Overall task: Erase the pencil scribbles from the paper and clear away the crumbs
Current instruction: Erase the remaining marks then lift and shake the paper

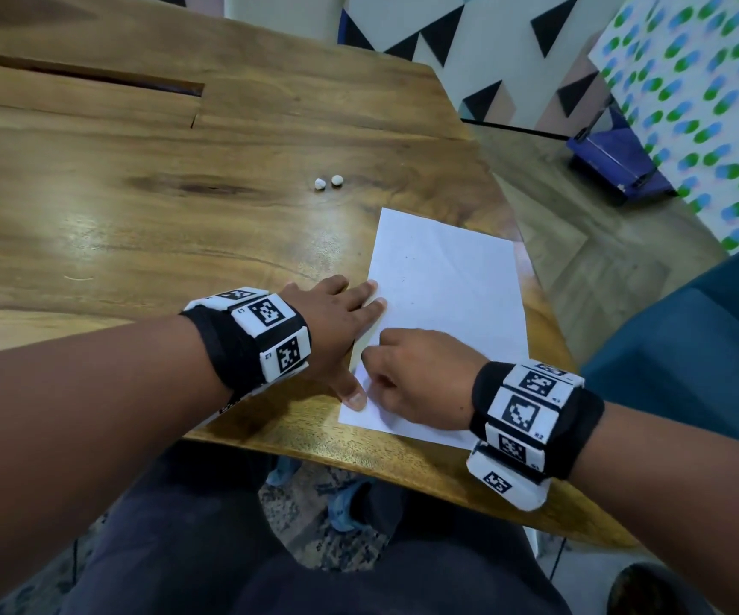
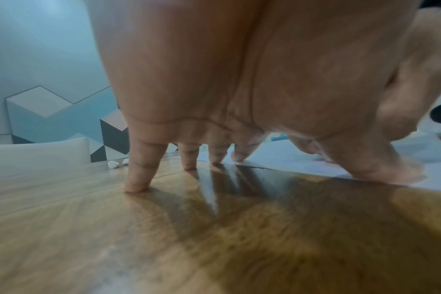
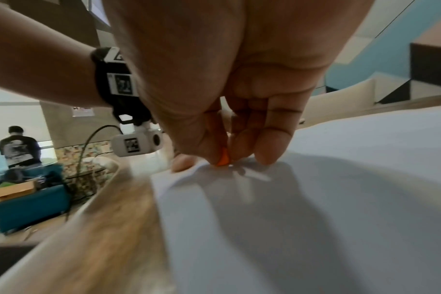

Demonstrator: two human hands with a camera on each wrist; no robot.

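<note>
My left hand (image 1: 331,321) is lying flat, pinning the smooth white paper (image 1: 443,295) to the glossy wooden table (image 1: 137,215) while my right hand (image 1: 421,379) is pinching what looks like a small orange eraser (image 3: 223,159) against it.

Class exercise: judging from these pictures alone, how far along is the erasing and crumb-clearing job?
Done: the far part of the paper looks nearly blank, with only faint specks. In hand: the left hand presses the sheet's left edge flat while the right hand pinches a small orange eraser against the near left corner. Left: any marks under the hands cannot be judged, and two small white balls lie on the wooden table beyond the sheet.
</note>
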